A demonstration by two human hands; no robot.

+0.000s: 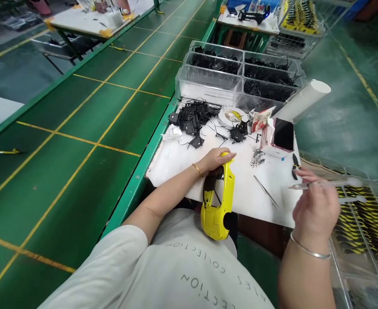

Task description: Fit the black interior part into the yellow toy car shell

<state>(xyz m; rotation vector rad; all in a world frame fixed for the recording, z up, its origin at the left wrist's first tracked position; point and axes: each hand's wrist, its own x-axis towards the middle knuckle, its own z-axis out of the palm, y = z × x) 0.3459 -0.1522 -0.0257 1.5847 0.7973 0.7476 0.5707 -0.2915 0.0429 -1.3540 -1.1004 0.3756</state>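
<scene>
My left hand (217, 160) is closed around the top end of a yellow plastic housing (228, 193). The housing stands out over the table's near edge, its wide lower end against my shirt, and dark wire shows inside it. My right hand (318, 206), raised to the right of the table, pinches a translucent stick with a pointed tip (335, 183); a second pale end shows below it, slightly blurred. Near that hand lie dark-handled pliers (295, 166) and metal tweezers (266, 192). Small dark screws (257, 157) are scattered on the white tabletop (182, 165).
Black wired parts (193, 118) are heaped at the table's back left, beside a tape roll (232, 116). A phone (283, 134) rests against a small box. Clear divided bins (210, 81) stand behind. A green conveyor (111, 107) runs along the left; trays of yellow-black parts (372, 227) sit right.
</scene>
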